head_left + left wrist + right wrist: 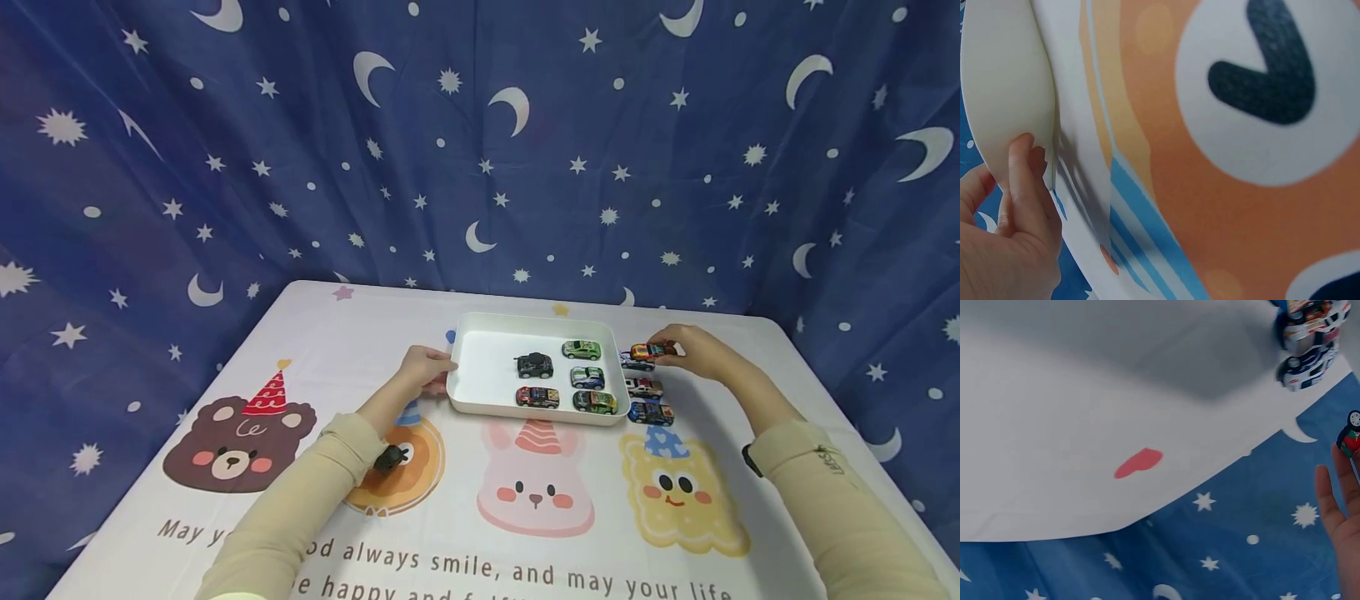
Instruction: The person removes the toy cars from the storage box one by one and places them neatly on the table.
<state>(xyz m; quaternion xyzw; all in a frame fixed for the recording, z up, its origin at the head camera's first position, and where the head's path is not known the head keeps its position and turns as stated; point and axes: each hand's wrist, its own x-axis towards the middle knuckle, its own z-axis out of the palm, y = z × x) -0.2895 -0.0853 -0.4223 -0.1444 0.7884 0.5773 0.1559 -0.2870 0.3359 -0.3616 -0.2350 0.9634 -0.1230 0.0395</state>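
My left hand point(426, 369) grips the left rim of a white tray point(468, 402); in the left wrist view its fingers point(1024, 181) lie against the tray's outer wall point(1007, 81). Inside the tray stand several toy cars: a black one point(535, 365), a red one point(537, 397), a light green one point(581, 350), a white-and-blue one point(587, 378) and a dark green one point(596, 402). Past the tray's right side, my right hand point(693, 348) pinches a red-and-orange toy car point(651, 351). At the right wrist view's edge, only part of that hand point(1346, 519) shows.
Right of the tray, a white toy car point(643, 387) and a blue one point(651, 413) stand in a row, with another point(637, 364) partly hidden beneath the held car. A printed white cloth point(420, 558) covers the table. Behind hangs a blue starry curtain point(480, 192).
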